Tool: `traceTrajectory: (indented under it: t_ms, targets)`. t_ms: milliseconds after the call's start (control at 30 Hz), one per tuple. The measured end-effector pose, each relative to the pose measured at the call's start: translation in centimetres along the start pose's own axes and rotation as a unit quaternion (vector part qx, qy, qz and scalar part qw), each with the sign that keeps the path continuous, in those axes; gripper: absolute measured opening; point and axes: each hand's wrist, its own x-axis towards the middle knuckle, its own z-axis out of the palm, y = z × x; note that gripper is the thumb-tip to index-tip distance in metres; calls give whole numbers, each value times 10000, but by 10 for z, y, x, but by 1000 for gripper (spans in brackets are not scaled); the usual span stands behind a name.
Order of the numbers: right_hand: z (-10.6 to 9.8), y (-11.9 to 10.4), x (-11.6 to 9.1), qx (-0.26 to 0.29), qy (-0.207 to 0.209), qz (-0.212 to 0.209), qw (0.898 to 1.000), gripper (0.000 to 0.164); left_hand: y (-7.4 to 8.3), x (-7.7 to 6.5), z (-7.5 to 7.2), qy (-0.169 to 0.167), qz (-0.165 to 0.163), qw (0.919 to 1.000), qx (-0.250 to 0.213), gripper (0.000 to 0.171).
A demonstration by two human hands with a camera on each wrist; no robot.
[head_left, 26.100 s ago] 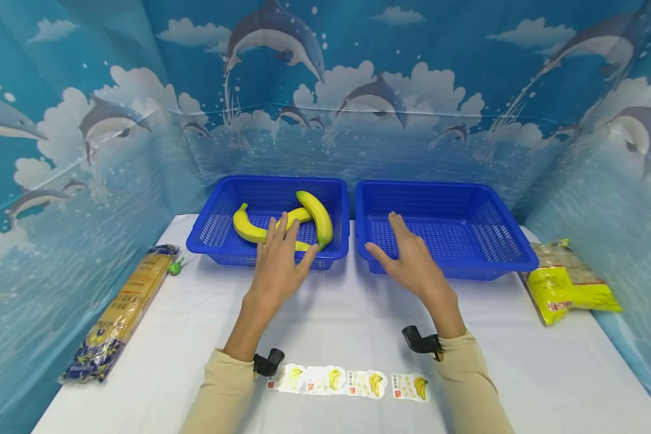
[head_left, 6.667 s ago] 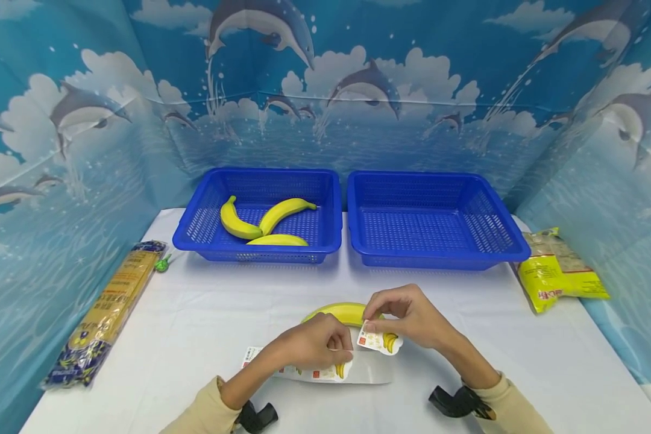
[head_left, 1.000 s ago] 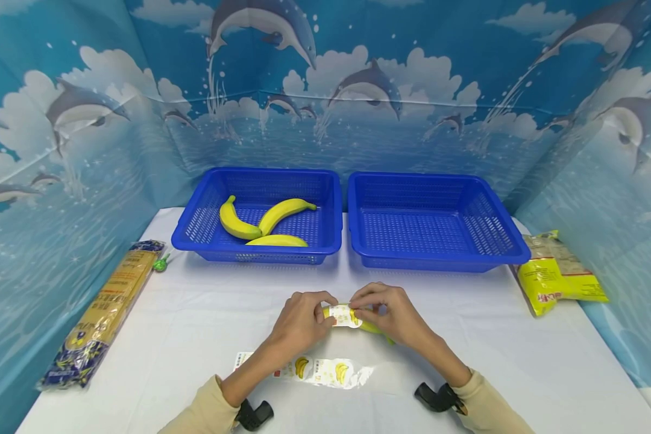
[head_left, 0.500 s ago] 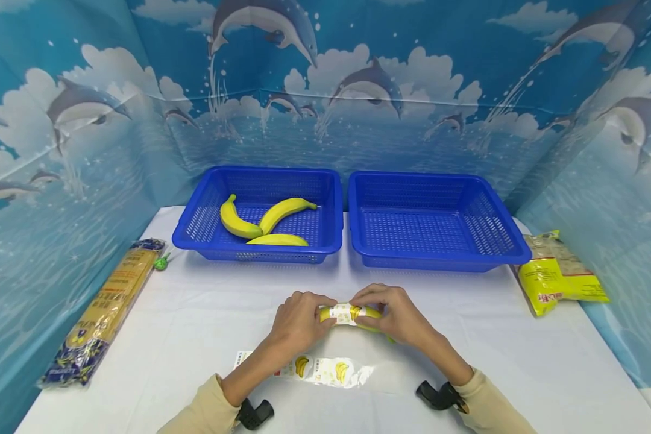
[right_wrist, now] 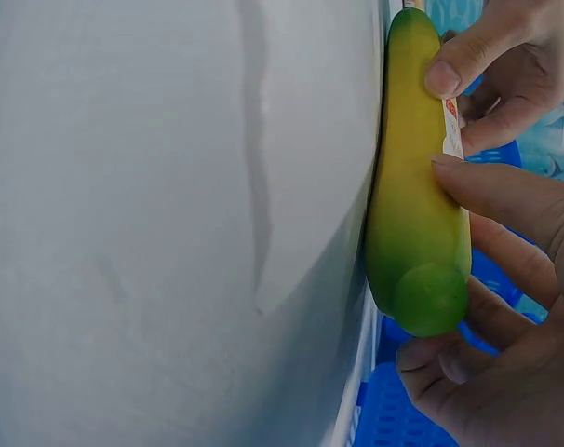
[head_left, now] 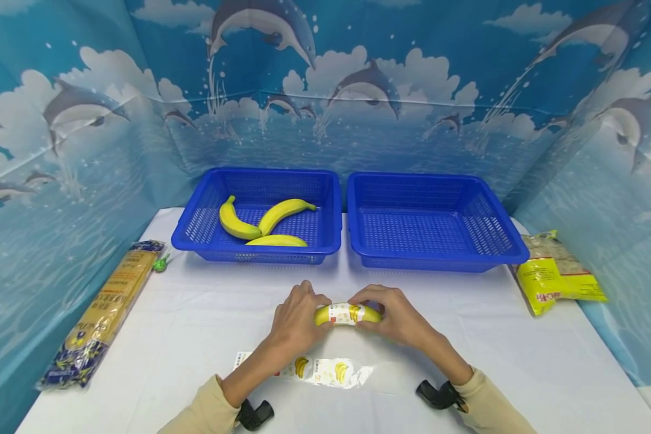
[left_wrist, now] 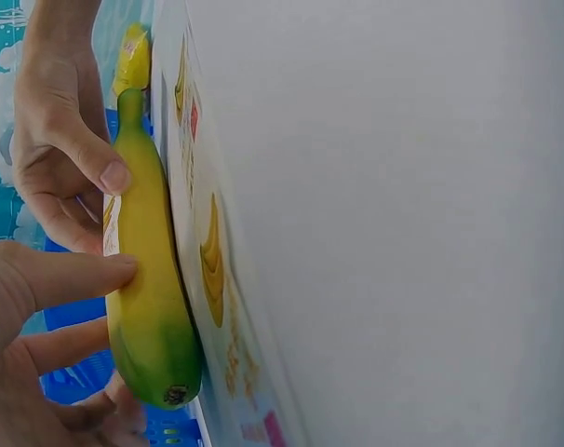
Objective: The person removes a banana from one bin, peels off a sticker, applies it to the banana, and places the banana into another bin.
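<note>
A yellow banana (head_left: 321, 316) with greenish ends lies crosswise on the white table in front of me. Wrapped over its middle is a white sticker (head_left: 346, 313) with a banana picture. My left hand (head_left: 297, 316) grips the left end, thumb on the near side and fingers on the far side. At the other end my right hand (head_left: 393, 314) holds it the same way, its thumb beside the sticker's edge. In the left wrist view, both thumbs press the banana (left_wrist: 147, 279). Closer to me lies a clear strip of banana stickers (head_left: 333, 371), partly behind my left forearm.
Behind the hands stand two blue baskets. Three bananas lie in the left basket (head_left: 195, 246); the right basket (head_left: 439, 263) holds nothing. A long pasta packet (head_left: 105, 310) and a small green object (head_left: 161, 263) are at left, a yellow bag (head_left: 556, 274) at right.
Earlier this banana was in the left basket and the sticker on the strip. Over the last second, my fingers have shifted off the sticker toward the banana's ends, and the sticker now lies flat.
</note>
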Motion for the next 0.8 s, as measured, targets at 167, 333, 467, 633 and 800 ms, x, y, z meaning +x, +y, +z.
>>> traceTrajectory:
  t_ms: [167,333,467,633,800]
  targets:
    - [-1,-1,-1,-30,-33,-65,10000,43,-2,-1,1,59,178,9998,-21,33]
    - [-2,0,-1,-27,-129,-99,9999,49,-4,0,0,24,246,9996,-113,31]
    - [-4,1,-2,151,-294,18,9995,50,-4,0,-1,-80,200,9995,-213,32]
    - [-9,4,-3,543,-400,335,9972,39,-1,0,-2,-188,185,9994,-236,34]
    - [-11,7,-1,613,-384,342,9968,32,-1,-1,-2,-213,200,9992,-267,33]
